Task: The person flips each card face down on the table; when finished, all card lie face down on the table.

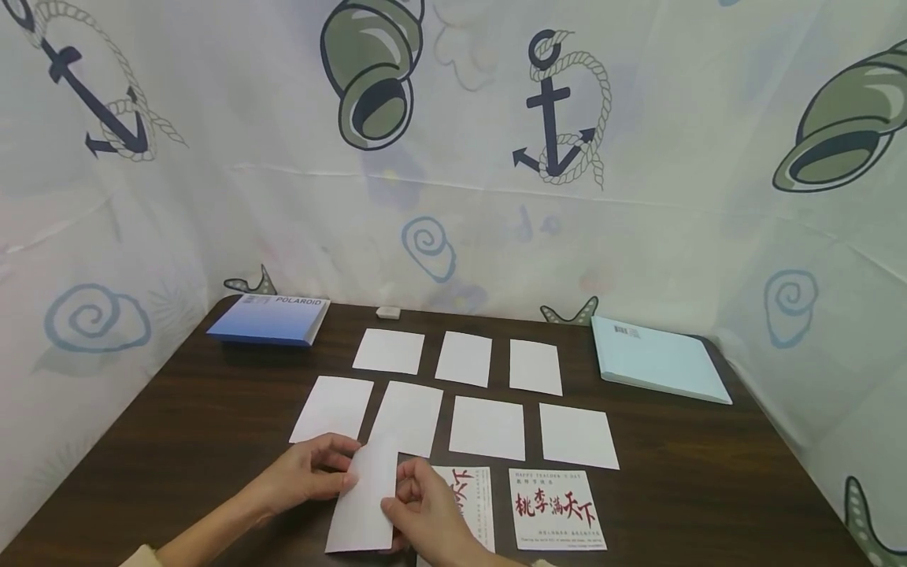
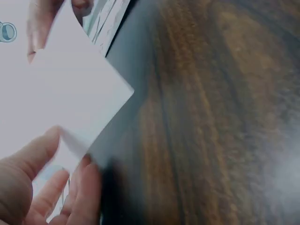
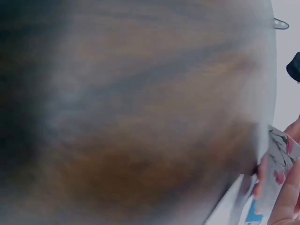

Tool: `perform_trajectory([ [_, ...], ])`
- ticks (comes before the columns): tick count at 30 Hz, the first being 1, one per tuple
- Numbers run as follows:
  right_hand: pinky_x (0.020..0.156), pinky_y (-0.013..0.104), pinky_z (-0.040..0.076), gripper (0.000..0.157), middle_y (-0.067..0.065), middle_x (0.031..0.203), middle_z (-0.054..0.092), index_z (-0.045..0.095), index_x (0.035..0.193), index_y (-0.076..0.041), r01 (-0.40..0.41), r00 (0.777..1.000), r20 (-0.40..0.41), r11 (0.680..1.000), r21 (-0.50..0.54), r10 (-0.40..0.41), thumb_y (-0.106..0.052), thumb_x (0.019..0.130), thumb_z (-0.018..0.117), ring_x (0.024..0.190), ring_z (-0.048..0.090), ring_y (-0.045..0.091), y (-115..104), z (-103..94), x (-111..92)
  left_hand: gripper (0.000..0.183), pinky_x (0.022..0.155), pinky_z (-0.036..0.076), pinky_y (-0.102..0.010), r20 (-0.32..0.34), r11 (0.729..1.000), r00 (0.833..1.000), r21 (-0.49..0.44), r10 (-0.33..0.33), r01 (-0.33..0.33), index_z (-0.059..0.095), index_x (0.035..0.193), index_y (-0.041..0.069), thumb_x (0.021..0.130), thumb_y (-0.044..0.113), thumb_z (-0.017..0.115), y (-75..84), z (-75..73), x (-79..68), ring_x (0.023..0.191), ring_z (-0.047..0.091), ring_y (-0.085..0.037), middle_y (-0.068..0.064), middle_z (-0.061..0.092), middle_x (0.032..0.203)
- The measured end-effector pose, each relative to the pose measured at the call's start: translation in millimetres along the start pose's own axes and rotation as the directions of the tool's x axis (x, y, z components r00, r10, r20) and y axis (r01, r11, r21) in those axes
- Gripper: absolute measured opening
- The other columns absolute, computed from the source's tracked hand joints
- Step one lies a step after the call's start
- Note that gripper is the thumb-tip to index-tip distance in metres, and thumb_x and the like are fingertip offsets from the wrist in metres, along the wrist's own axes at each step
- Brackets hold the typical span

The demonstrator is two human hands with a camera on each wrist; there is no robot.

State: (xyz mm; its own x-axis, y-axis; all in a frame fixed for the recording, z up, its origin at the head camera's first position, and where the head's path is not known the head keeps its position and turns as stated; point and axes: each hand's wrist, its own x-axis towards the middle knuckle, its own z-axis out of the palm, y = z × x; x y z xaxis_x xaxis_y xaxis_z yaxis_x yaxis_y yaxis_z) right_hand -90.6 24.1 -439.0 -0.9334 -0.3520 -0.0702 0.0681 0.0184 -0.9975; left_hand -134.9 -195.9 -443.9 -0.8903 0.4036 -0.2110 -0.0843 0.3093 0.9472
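A white card (image 1: 364, 504) is held tilted above the near part of the table, its blank face showing in the head view. My left hand (image 1: 319, 470) pinches its left edge; the left wrist view has the thumb (image 2: 40, 150) over the card and other fingers beneath. At the opposite edge, my right hand (image 1: 428, 508) grips the card between thumb and fingers. Pink flowers are printed on a card face (image 3: 280, 161) by the right fingers. Partly behind the right hand lies a card with red characters (image 1: 478, 504). Another such printed card (image 1: 556, 508) lies to its right.
Several blank white cards lie in two rows, including one at the back (image 1: 388, 350) and one nearer (image 1: 579, 435). A blue POLAROID box (image 1: 269, 319) sits back left, a pale blue box (image 1: 659, 358) back right. A small white block (image 1: 388, 313) is at the far edge.
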Motion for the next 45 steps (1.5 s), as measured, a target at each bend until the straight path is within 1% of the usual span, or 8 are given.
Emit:
perform_trajectory([
  [4,0.045,0.030,0.052,0.024,0.005,0.067,0.058,0.048,0.102,0.001,-0.076,0.997,-0.036,0.997,-0.032,0.075,0.004,0.082,0.062,0.049,0.058,0.013,10.3,-4.1,1.6,0.052,0.068,0.055,-0.031,-0.140,0.989,0.990,0.138,-0.023,0.043,0.056,0.116,-0.001,0.075,0.021,0.079,-3.8,-0.2,-0.2,0.079,0.056,-0.018,-0.007,0.059,0.089],
  [10,0.042,0.028,0.051,0.022,0.006,0.064,0.055,0.047,0.095,0.001,-0.124,0.992,-0.017,0.992,-0.012,0.124,0.005,0.081,0.063,0.042,0.056,0.011,16.8,-6.0,2.4,0.040,0.056,0.046,-0.023,-0.237,0.927,0.968,0.374,0.085,0.010,0.061,0.100,0.006,0.068,0.017,0.083,-6.4,1.6,1.4,0.067,0.051,-0.011,-0.001,0.057,0.075],
  [25,0.040,0.027,0.050,0.025,0.013,0.063,0.060,0.044,0.092,0.000,-0.181,0.982,0.035,0.981,-0.069,0.184,0.003,0.080,0.066,0.047,0.065,0.026,11.1,-8.1,1.8,0.038,0.049,0.039,-0.024,-0.211,0.855,0.973,0.517,0.094,0.029,0.060,0.096,0.010,0.066,0.013,0.083,-2.6,3.1,3.1,0.055,0.047,-0.011,0.003,0.052,0.064],
  [29,0.042,0.025,0.050,0.026,0.011,0.065,0.060,0.047,0.099,0.002,-0.157,0.986,0.036,0.985,-0.074,0.160,0.000,0.082,0.066,0.046,0.063,0.018,3.6,-26.5,0.3,0.038,0.048,0.038,-0.025,-0.191,0.846,0.977,0.533,0.092,0.025,0.059,0.094,0.011,0.065,0.014,0.084,-1.5,0.4,4.4,0.054,0.047,-0.011,0.003,0.051,0.062],
  [32,0.043,0.023,0.049,0.029,0.007,0.068,0.058,0.050,0.105,0.005,-0.072,0.997,0.002,0.979,-0.193,0.074,-0.003,0.083,0.066,0.046,0.058,0.010,-2.3,-53.4,-1.0,0.037,0.048,0.037,-0.024,-0.180,0.835,0.978,0.551,0.102,0.015,0.059,0.093,0.012,0.065,0.015,0.084,0.2,-1.3,6.1,0.053,0.046,-0.010,0.004,0.051,0.061],
  [34,0.042,0.021,0.047,0.031,0.004,0.069,0.055,0.052,0.107,0.005,-0.026,0.999,-0.032,0.943,-0.331,0.017,-0.002,0.081,0.067,0.046,0.053,0.007,-4.2,-73.1,-2.8,0.037,0.048,0.036,-0.024,-0.175,0.826,0.979,0.564,0.108,0.010,0.059,0.092,0.013,0.065,0.016,0.083,1.2,-2.1,6.7,0.053,0.046,-0.009,0.005,0.051,0.061],
  [38,0.043,0.020,0.044,0.037,0.002,0.072,0.051,0.055,0.107,0.006,0.027,0.997,-0.044,0.805,-0.592,-0.066,0.000,0.076,0.072,0.051,0.046,0.004,-3.5,-102.9,-7.8,0.036,0.049,0.035,-0.024,-0.169,0.812,0.978,0.584,0.121,0.001,0.058,0.091,0.015,0.065,0.017,0.083,1.8,-3.0,6.3,0.053,0.045,-0.007,0.007,0.050,0.061],
  [45,0.056,0.021,0.037,0.043,0.001,0.077,0.049,0.055,0.102,-0.001,0.051,0.996,-0.002,0.625,-0.779,-0.084,-0.008,0.068,0.081,0.066,0.041,0.008,-0.8,-115.1,-11.2,0.036,0.051,0.036,-0.023,-0.132,0.815,0.983,0.578,0.128,-0.028,0.058,0.091,0.015,0.065,0.017,0.083,0.7,-3.8,6.8,0.056,0.045,-0.006,0.006,0.050,0.063],
])
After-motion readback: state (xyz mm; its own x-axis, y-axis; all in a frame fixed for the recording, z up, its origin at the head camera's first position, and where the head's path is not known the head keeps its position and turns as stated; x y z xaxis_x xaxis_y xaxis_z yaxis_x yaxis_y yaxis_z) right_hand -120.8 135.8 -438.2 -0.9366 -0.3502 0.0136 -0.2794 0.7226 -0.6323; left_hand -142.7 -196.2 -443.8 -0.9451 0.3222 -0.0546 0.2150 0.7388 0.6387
